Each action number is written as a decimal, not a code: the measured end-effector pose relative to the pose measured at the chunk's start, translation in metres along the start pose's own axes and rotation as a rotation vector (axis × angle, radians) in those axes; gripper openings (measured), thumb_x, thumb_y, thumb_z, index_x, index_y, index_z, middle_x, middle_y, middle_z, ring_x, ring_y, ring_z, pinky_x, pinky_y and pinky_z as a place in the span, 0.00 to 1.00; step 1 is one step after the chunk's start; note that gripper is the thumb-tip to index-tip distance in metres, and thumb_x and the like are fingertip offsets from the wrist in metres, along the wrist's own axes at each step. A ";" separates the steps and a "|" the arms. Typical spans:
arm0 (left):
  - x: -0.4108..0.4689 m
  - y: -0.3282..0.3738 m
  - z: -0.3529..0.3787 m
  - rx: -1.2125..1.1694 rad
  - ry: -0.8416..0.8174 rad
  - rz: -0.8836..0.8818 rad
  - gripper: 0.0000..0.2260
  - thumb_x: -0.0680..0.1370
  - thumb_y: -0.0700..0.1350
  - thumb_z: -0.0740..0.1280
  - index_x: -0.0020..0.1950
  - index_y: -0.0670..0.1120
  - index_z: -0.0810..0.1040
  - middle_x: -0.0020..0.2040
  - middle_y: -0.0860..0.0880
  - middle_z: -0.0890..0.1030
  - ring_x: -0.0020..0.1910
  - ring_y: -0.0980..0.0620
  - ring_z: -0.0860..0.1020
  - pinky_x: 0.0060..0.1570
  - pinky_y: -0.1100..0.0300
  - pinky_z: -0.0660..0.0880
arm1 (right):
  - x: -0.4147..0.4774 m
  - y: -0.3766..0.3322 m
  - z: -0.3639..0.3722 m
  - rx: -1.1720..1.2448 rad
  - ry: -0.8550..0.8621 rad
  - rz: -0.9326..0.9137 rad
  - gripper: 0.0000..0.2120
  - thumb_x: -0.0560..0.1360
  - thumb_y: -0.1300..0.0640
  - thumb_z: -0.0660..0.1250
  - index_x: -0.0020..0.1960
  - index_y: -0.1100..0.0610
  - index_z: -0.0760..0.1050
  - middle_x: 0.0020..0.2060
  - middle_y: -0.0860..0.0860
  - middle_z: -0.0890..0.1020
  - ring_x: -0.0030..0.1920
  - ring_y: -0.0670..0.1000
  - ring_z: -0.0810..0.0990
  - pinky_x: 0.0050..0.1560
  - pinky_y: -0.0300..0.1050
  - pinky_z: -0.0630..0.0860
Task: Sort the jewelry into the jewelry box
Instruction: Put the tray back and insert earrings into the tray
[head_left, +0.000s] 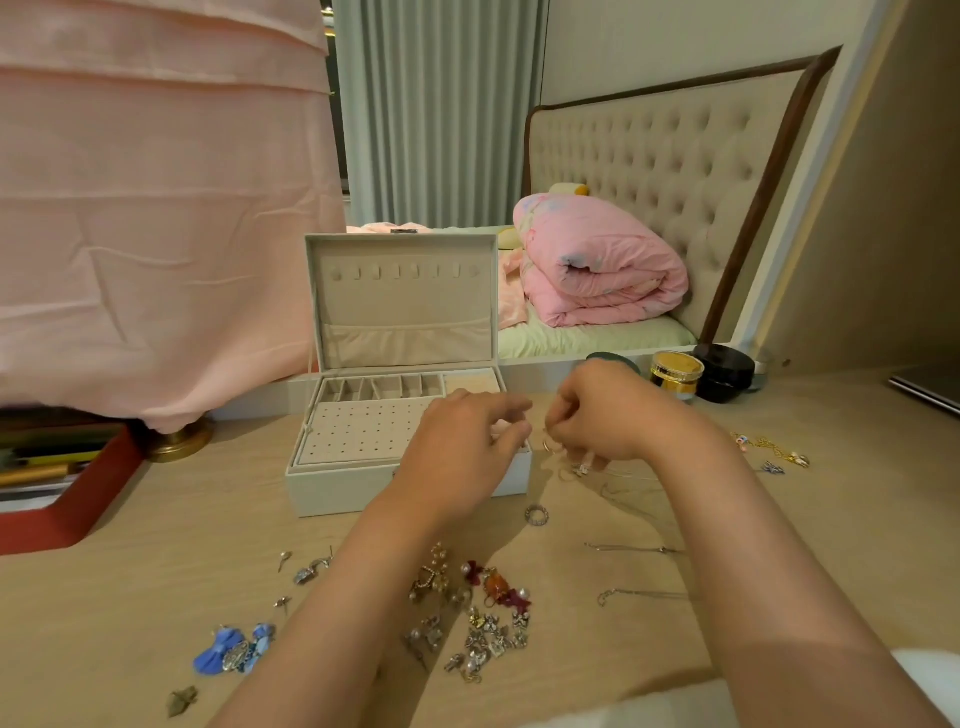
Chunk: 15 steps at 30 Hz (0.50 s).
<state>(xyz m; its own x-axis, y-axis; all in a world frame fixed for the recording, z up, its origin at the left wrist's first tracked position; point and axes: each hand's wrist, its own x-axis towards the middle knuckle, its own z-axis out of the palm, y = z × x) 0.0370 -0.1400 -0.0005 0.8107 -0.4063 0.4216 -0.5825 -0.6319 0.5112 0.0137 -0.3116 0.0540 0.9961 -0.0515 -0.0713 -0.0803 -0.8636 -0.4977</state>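
The open cream velvet-lined jewelry box stands on the pale wooden table, its earring panel and small compartments empty. Just right of it, the right hand has its fingers curled together around a small gold ring. The left hand hovers over the box's right end, fingers loosely apart. Loose earrings lie nearer the person, a silver beaded ring between. Advised: seat the ring firmly in a compartment, clear of the thin chains.
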 end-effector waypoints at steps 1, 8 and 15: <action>0.002 0.001 -0.004 -0.110 -0.010 -0.056 0.13 0.80 0.52 0.65 0.65 0.56 0.79 0.53 0.60 0.84 0.54 0.60 0.78 0.55 0.62 0.71 | -0.001 -0.004 -0.002 0.071 0.065 -0.052 0.06 0.77 0.61 0.69 0.42 0.54 0.82 0.35 0.54 0.86 0.36 0.54 0.87 0.39 0.52 0.85; 0.005 -0.010 -0.034 -0.607 0.113 -0.251 0.09 0.75 0.39 0.74 0.55 0.49 0.84 0.41 0.50 0.86 0.39 0.56 0.84 0.41 0.64 0.81 | 0.014 -0.024 0.030 0.576 0.208 -0.230 0.05 0.73 0.63 0.76 0.43 0.53 0.85 0.37 0.49 0.87 0.40 0.52 0.87 0.44 0.56 0.85; 0.006 -0.032 -0.032 -0.616 0.171 -0.283 0.12 0.75 0.38 0.74 0.55 0.50 0.84 0.44 0.53 0.85 0.44 0.57 0.84 0.43 0.68 0.80 | 0.027 -0.025 0.049 0.602 0.287 -0.280 0.08 0.73 0.63 0.76 0.44 0.50 0.84 0.37 0.48 0.86 0.38 0.46 0.86 0.36 0.42 0.81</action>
<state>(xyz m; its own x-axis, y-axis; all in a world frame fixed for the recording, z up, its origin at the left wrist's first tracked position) 0.0589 -0.1013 0.0099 0.9450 -0.1399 0.2956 -0.3185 -0.1880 0.9291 0.0407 -0.2667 0.0222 0.9455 -0.0698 0.3179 0.2563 -0.4423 -0.8595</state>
